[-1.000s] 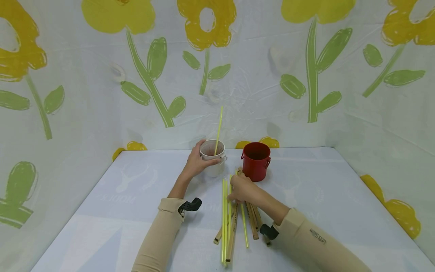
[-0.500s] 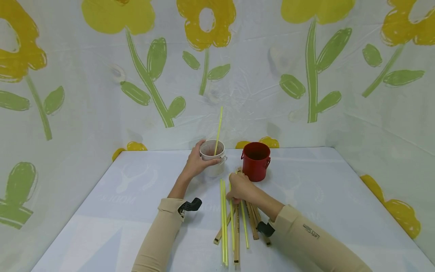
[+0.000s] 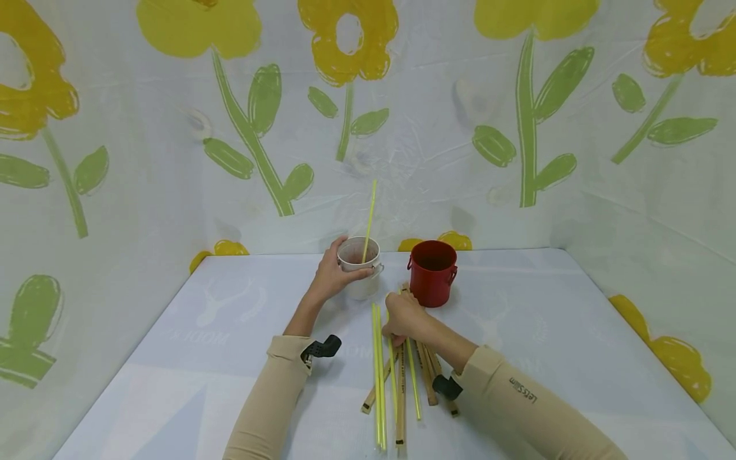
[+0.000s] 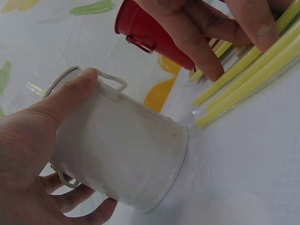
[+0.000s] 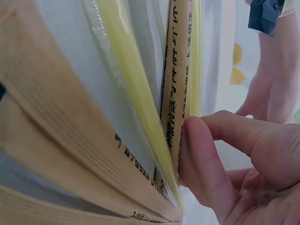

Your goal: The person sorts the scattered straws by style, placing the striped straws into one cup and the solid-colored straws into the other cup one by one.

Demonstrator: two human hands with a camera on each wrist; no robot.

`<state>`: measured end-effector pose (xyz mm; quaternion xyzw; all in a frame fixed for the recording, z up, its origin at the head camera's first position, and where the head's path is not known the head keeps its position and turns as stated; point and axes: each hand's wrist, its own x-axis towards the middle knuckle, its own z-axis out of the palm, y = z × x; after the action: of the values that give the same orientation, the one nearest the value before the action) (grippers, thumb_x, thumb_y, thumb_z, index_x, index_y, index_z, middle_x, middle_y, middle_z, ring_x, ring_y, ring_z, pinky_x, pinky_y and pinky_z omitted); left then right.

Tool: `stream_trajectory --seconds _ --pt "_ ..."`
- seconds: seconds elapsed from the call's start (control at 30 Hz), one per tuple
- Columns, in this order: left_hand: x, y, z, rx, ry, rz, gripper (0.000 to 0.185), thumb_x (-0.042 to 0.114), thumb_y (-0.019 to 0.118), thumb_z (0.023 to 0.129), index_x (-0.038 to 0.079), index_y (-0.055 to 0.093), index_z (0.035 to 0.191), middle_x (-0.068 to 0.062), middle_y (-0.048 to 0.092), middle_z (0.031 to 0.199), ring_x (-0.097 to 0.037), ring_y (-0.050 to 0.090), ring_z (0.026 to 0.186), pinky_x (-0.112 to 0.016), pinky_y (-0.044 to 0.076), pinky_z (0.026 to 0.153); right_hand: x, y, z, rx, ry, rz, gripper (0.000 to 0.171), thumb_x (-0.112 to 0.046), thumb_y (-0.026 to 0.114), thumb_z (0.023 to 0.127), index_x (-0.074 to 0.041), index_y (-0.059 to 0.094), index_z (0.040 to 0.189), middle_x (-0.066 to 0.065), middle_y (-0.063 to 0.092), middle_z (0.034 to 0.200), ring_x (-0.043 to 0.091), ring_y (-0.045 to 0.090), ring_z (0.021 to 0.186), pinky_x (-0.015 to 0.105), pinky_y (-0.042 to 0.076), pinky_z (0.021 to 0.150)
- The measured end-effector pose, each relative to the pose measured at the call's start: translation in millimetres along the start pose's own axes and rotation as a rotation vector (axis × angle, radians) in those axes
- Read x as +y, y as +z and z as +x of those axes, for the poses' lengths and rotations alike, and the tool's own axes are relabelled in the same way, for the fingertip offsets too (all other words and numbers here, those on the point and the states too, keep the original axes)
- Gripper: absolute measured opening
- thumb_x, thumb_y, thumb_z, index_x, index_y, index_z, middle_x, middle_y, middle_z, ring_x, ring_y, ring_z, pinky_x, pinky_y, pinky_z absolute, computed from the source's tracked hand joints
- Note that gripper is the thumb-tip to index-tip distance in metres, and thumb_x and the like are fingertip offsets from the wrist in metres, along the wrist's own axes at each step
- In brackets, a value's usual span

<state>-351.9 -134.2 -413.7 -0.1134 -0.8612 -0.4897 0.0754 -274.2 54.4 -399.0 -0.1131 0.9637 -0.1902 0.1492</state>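
Probably mid-sort: L hand [image 3: 333,275] grips white pail [image 3: 363,287] w/ one straw [image 3: 370,214] in; R hand [image 3: 407,317] pinches another straw [image 3: 393,380] amid sticks [image 3: 401,402] on table [image 3: 333,409]. Next likely needs clean lift w/o dragging sticks.

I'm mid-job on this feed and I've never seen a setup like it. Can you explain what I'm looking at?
There is no machine: the left grip and right grip are a person's bare hands. The wide picture looks forward and down from the person's head; the other two are taken from the left and right wrists.

On the table stand a white bucket and a red bucket. One tilted straw stands in the white bucket. Nearer the person lie more yellow straws and some brown paper-wrapped sticks.

The left grip holds the white bucket, thumb at its rim. The right grip is among the straws and sticks; I can't tell which piece, if any, it pinches.
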Motion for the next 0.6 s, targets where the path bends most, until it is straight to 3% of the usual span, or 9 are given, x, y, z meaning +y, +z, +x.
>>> stream_trajectory --seconds 0.1,0.3,0.47,0.6 --pt "-0.1 -0.7 -0.3 -0.002 0.002 -0.006 0.106 0.043 0.085 0.073 0.016 0.024 0.155 -0.019 0.041 0.143 -0.038 0.045 0.131 -0.057 0.041 0.104 -1.2 0.8 0.2 0.000 0.008 -0.001 0.029 -0.020 0.081 0.080 -0.003 0.064 0.096 0.005 0.063 0.060 0.019 0.060 0.084 0.033 0.046 0.086" --pt "0.3 -0.5 -0.2 -0.004 0.005 -0.014 0.106 0.042 0.085 0.073 0.016 0.024 0.155 -0.019 0.041 0.144 -0.038 0.045 0.132 -0.058 0.040 0.105 -2.0 1.2 0.4 -0.008 0.027 0.020 0.031 -0.021 0.081 0.080 -0.003 0.064 0.099 0.006 0.063 0.061 0.017 0.060 0.083 0.031 0.047 0.085" --pt "0.4 -0.5 -0.6 -0.004 0.002 -0.013 0.105 0.043 0.085 0.073 0.016 0.024 0.155 -0.018 0.041 0.144 -0.038 0.045 0.132 -0.058 0.040 0.105 0.1 0.6 1.0 0.008 0.008 0.043 0.024 -0.019 0.081 0.080 -0.002 0.065 0.086 0.005 0.065 0.055 0.014 0.066 0.057 0.035 0.050 0.092" --pt "0.3 -0.2 -0.6 -0.002 0.001 -0.014 0.105 0.043 0.085 0.074 0.016 0.024 0.155 -0.018 0.041 0.144 -0.038 0.044 0.132 -0.058 0.040 0.105 2.6 0.2 2.2 0.009 -0.002 0.064 0.023 -0.018 0.080 0.081 -0.005 0.062 0.077 0.006 0.064 0.056 0.011 0.065 0.053 0.032 0.051 0.087"
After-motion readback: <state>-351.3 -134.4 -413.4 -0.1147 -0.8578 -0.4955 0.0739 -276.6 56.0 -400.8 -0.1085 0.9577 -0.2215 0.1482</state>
